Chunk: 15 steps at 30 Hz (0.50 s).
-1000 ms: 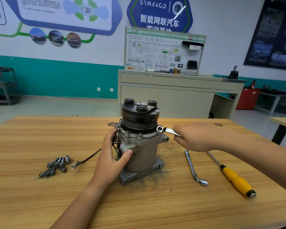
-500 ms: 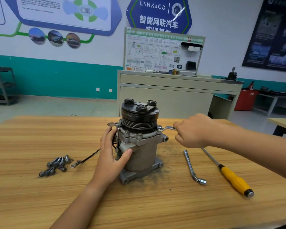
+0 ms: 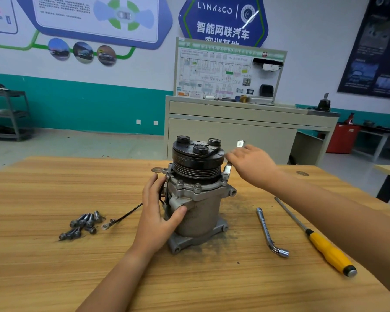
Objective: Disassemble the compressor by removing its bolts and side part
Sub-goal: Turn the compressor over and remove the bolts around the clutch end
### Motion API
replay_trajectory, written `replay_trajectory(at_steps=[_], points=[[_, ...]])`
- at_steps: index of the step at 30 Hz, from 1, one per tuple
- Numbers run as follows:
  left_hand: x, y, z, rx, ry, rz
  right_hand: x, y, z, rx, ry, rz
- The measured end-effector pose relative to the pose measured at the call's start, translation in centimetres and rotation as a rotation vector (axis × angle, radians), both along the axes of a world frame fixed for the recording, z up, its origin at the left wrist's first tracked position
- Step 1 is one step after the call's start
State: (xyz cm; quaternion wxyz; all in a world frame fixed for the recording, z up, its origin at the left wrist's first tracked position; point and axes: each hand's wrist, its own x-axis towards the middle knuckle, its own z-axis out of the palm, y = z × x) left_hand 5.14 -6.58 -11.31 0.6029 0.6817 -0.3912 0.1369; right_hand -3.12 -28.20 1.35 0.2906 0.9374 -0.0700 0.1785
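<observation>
Wrench (image 3: 227, 171) working at compressor (image 3: 200, 206) flange

You are standing the compressor upright on the table (image 3: 54, 188). Your left hand (image 3: 158, 217) is clasping its housing; your right hand (image 3: 251, 163) is gripping the wrench, seated at the flange rim. Loose bolts (image 3: 83, 224) are lying left. Judgement: you are needing a firm brace and short, square pulls. Wall sign (image 3: 223, 16) is reading LYNK&CO.

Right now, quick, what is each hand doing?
Left hand: closed, gripping the compressor.
Right hand: closed, holding the wrench.
</observation>
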Motion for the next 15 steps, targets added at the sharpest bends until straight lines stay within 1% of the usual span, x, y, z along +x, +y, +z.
replay_trajectory(at_steps=[3,4,5,7,12,15], points=[[-0.1,-0.2,0.0,0.006,0.002,-0.001,-1.9,0.4,0.4,0.297,-0.296,-0.001],[-0.2,-0.2,0.0,0.006,0.003,-0.001,-2.6,0.6,0.4,0.359,-0.364,0.003],[-0.2,-0.2,0.0,0.005,0.001,-0.001,-3.3,0.8,0.4,0.362,-0.369,-0.019],[-0.3,-0.1,-0.1,-0.002,-0.007,0.003,-4.9,1.6,0.1,0.308,-0.26,-0.084],[-0.5,-0.2,0.1,0.015,-0.03,0.032,-7.5,3.9,-0.5,0.277,-0.004,-0.213],[-0.6,-0.3,0.1,0.019,-0.034,0.046,-7.7,4.8,-0.5,0.222,0.056,-0.244]])
